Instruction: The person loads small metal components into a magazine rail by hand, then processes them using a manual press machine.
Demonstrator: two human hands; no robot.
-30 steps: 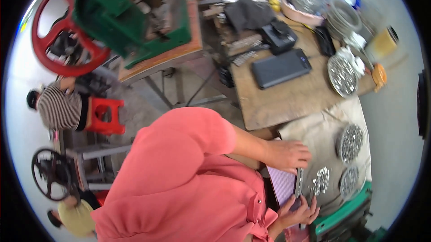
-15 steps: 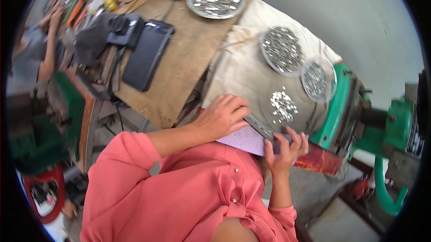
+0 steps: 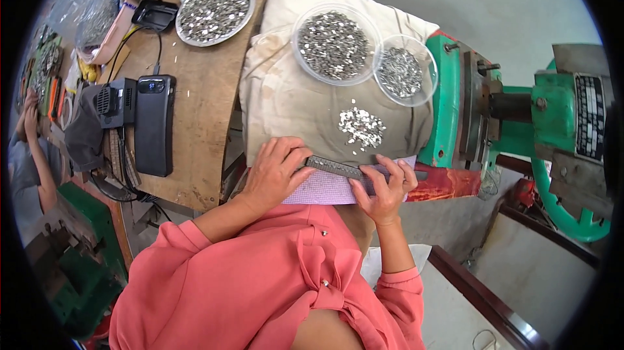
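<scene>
A narrow dark metal strip [image 3: 333, 166] with a row of small marks or pieces along its top lies across a purple striped cloth [image 3: 322, 189] at the table's near edge. My left hand [image 3: 276, 171] has its fingers curled at the strip's left end. My right hand [image 3: 388, 189] pinches it toward the right, thumb below and fingers above, hiding part of it. Just beyond the strip, a small loose heap of shiny metal pieces [image 3: 361, 128] is spread on the stained cream cloth [image 3: 276, 100].
Behind the heap stand a large clear tub [image 3: 373, 25] and a smaller one [image 3: 431, 83], both holding metal pieces. A green machine [image 3: 443, 106] is at right. Leftward, a wooden table [image 3: 205, 90] bears a filled bowl [image 3: 250, 15] and a black power bank [image 3: 155, 126]. Another person's arm [image 3: 44, 168] shows far left.
The view has turned, so the table and cloth sit straighter and farther left in the picture. The strip lies nearer to level, with both hands still on it.
</scene>
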